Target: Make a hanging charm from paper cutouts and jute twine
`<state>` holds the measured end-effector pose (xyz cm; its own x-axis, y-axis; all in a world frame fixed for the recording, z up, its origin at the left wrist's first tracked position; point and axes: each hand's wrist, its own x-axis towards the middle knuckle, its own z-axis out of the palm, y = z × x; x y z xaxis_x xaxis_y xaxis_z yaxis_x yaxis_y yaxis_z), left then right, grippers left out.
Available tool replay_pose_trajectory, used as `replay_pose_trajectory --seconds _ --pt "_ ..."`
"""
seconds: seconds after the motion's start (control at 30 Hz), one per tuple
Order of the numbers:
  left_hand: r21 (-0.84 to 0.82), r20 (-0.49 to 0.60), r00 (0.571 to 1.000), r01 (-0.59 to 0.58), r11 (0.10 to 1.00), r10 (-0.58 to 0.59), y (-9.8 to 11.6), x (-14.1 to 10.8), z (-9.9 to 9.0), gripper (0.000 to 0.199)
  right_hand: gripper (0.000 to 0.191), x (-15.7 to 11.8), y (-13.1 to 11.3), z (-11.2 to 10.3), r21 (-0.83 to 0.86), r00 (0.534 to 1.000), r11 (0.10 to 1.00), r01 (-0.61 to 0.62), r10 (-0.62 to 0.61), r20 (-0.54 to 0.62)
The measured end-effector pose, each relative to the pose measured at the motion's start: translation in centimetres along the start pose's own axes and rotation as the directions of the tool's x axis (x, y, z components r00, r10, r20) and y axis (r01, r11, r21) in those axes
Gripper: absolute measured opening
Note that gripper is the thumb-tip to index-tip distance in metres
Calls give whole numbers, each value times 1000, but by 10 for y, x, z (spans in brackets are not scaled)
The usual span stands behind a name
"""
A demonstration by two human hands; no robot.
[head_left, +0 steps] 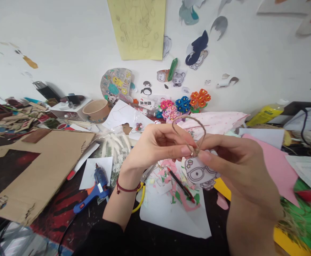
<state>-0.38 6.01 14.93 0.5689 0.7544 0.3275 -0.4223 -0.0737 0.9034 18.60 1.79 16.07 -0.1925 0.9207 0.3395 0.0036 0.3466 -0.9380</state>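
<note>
Both of my hands meet above the table, fingertips pinched at the base of a loop of brown twine [202, 125]. My left hand [159, 142] grips the twine from the left, a dark red cord bracelet [128, 190] round its wrist. From the right, my right hand [232, 156] pinches the same spot. Just below the fingertips hangs a paper cutout [199, 173] drawn with a character in glasses, partly covered by my right hand. Underneath lies a white sheet [176, 224] with pink and green paper scraps and a red-and-black pen [180, 184].
A blue glue gun [95, 192] lies on the left beside cardboard [51, 163]. Yellow-handled scissors [141, 195] are partly behind my left wrist. At the back stand pipe-cleaner-like flowers [183, 104], a tape roll [96, 109] and a yellow bottle [267, 113]. Pink paper [272, 160] lies right.
</note>
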Motion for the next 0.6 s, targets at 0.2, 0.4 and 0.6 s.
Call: replay_pose_trajectory --seconds 0.2,0.4,0.6 --pt "47 -18 1000 -6 999 6 2 -1 1 14 5 1 0 1 16 1000 1000 7 -7 13" --pt "96 -56 998 4 995 1 3 -2 3 16 6 0 0 0 29 1000 999 -13 12 8" --pt "51 -32 999 -31 998 33 1 0 3 16 5 0 -1 -1 13 1000 1000 -8 8 -11"
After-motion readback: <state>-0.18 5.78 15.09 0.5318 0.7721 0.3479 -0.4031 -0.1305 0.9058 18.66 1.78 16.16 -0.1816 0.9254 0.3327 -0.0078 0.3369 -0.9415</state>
